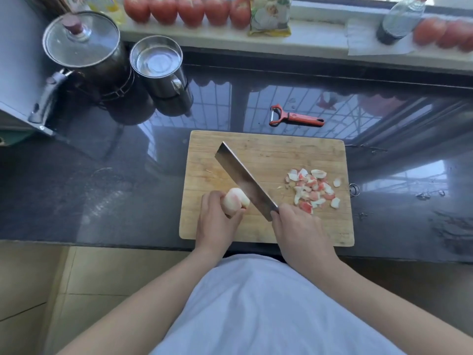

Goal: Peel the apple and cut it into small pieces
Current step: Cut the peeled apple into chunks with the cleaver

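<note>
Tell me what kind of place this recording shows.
Most likely a home kitchen: a dark polished counter with a wooden cutting board, a lidded pot and steel mug beside it, and tomatoes lined up on the window ledge.

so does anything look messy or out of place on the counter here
Mostly tidy. A pile of apple peels is still on the cutting board, right of the cleaver, taking up cutting space. The peeler lies on the bare counter behind the board. Nothing looks spilled or damaged.
</note>
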A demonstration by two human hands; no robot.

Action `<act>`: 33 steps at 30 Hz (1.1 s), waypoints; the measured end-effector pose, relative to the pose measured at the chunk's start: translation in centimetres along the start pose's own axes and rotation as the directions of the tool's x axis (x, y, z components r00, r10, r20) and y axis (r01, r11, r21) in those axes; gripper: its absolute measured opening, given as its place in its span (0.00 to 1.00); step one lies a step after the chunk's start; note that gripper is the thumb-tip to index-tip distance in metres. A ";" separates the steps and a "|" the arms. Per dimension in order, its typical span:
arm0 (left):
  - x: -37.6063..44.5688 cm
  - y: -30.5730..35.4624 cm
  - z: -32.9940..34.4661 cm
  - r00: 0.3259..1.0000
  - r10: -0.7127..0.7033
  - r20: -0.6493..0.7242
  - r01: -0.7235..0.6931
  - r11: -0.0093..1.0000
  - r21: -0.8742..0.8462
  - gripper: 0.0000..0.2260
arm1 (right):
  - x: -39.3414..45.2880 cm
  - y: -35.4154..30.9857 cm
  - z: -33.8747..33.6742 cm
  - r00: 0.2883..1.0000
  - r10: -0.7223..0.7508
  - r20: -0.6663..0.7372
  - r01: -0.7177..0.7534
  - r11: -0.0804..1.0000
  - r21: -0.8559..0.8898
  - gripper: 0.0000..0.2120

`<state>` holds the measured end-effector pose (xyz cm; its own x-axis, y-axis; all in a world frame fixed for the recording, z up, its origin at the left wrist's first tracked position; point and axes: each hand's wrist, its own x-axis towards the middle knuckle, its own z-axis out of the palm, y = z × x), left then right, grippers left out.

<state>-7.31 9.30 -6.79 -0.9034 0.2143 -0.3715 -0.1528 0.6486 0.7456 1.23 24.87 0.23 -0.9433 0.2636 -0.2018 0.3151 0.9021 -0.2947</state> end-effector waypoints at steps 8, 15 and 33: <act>-0.5 -0.1 0.2 1.000 -0.013 -0.014 0.012 0.999 -0.047 0.17 | -0.7 0.0 1.3 0.998 -0.065 0.010 0.065 0.992 -0.105 0.15; -0.6 -0.3 0.3 1.000 -0.002 -0.022 0.001 0.998 -0.063 0.15 | -0.7 0.2 1.6 0.997 -0.070 0.027 0.074 0.985 -0.158 0.16; 0.0 -0.8 0.5 0.999 -0.004 -0.033 0.002 0.998 -0.060 0.15 | -0.4 0.4 1.4 0.993 -0.115 -0.029 0.111 0.986 -0.122 0.15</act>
<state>-7.00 9.11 -7.70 -0.9154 0.1879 -0.3560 -0.1782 0.6037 0.7770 1.94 24.68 -1.09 -0.9759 0.1677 -0.1397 0.1935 0.9608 -0.1987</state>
